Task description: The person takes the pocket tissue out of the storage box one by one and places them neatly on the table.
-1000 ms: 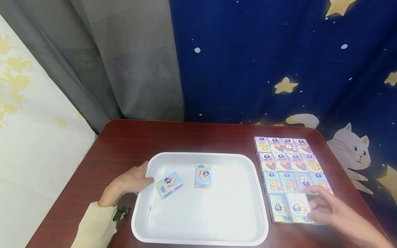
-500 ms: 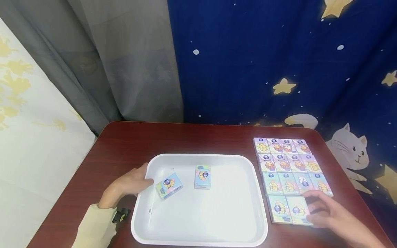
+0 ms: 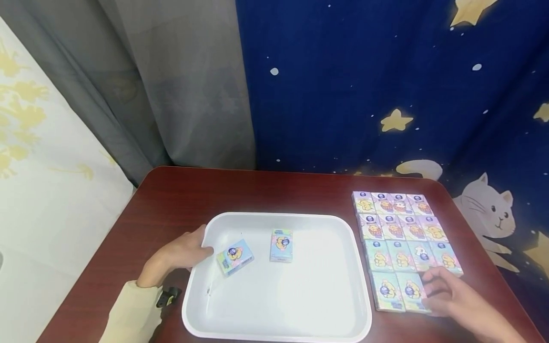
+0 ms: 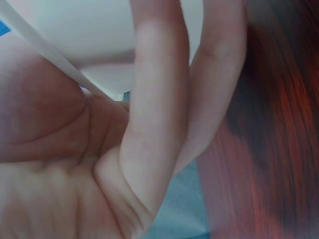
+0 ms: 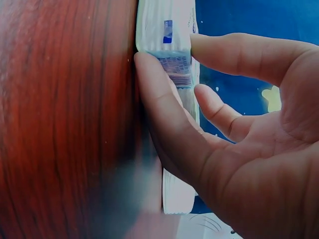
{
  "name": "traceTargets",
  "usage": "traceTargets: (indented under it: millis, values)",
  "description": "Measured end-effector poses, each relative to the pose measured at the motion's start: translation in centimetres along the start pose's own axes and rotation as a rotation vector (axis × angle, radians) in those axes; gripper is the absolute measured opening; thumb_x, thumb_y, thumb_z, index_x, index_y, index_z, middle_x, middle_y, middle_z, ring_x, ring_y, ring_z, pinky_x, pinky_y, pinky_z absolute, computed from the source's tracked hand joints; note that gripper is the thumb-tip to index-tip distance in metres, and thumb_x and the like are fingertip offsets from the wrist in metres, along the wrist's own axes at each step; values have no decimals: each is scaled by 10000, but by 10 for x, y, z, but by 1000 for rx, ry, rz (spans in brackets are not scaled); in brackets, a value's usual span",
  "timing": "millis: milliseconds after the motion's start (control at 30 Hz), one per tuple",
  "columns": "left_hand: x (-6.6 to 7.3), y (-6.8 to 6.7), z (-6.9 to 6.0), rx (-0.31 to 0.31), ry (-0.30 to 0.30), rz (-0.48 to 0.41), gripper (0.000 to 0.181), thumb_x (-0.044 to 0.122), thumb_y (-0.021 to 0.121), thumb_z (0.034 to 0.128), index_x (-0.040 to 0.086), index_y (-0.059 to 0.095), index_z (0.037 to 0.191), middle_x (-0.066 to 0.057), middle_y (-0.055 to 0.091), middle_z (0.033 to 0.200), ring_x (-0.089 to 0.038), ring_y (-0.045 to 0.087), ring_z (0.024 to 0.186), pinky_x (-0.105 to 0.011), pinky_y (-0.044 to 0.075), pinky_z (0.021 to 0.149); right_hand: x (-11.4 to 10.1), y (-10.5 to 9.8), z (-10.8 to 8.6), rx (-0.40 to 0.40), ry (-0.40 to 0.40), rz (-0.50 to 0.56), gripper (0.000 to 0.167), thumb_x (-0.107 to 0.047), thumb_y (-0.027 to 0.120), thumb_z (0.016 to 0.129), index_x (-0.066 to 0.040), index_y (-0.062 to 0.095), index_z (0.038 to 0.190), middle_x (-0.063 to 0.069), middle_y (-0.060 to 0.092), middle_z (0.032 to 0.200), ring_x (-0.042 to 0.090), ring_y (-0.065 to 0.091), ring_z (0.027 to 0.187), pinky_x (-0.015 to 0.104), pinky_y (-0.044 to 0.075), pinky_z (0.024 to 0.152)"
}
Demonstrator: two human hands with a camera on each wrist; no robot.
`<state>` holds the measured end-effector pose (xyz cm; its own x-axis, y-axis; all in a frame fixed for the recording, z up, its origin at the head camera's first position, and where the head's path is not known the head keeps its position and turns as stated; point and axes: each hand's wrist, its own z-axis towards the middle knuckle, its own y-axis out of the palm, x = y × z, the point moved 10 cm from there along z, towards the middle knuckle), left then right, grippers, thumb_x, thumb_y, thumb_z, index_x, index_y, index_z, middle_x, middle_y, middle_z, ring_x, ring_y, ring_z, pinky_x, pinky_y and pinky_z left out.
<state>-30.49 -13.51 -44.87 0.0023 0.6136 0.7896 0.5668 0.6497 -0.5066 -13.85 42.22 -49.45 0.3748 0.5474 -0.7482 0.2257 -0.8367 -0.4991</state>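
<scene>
My left hand (image 3: 185,248) grips the left rim of a white tray (image 3: 274,336), thumb over the edge; in the left wrist view its curled fingers (image 4: 159,84) lie outside the tray wall. Two small, cartoon-printed packs, apparently tissues, lie in the tray: a tilted blue one (image 3: 236,257) and an upright one (image 3: 281,245). At the right, my right hand (image 3: 450,295) touches the right side of the nearest-row pack (image 3: 412,291) with loosely bent fingers. In the right wrist view, its fingertips meet the crinkled end of a pack (image 5: 167,30). That pack lies flat beside another pack (image 3: 387,291).
Behind the nearest two packs, several more stand edge to edge in rows, purple (image 3: 392,214) at the back and green-blue (image 3: 403,256) nearer. The reddish-brown table (image 3: 266,188) carries everything. A dark blue curtain (image 3: 343,95) and a grey curtain (image 3: 197,95) hang behind.
My right index finger has drawn back from the pack's far corner, and the fingers now rest along its right side. The left hand and tray have stayed put.
</scene>
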Motion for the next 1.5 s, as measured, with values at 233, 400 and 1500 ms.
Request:
traceTargets:
  millis: [233,400,1500]
  values:
    - [-1,0,-1,3,-4,3,692,6,670,994,-51,318,1587,-168,724,1059,-301,785,774,-489,665,573,-2,-1,1,-25,-5,-26,317,-27,729,942,42,573,1209,98,683,1106,252,658,1005,301,583,771]
    - [0,0,0,9,-12,35,676,11,664,996,-53,324,1577,-166,727,1045,-289,783,763,-474,665,572,-21,-4,-1,-17,-110,-36,216,21,726,944,3,535,1044,118,697,1034,195,678,870,282,538,693]
    - [1,-3,1,8,-9,44,636,17,656,990,-98,353,1538,-196,722,1036,-307,781,746,-481,662,565,-286,96,54,-82,-648,-499,227,-25,807,896,-157,702,1047,-47,709,966,188,676,875,379,602,808]
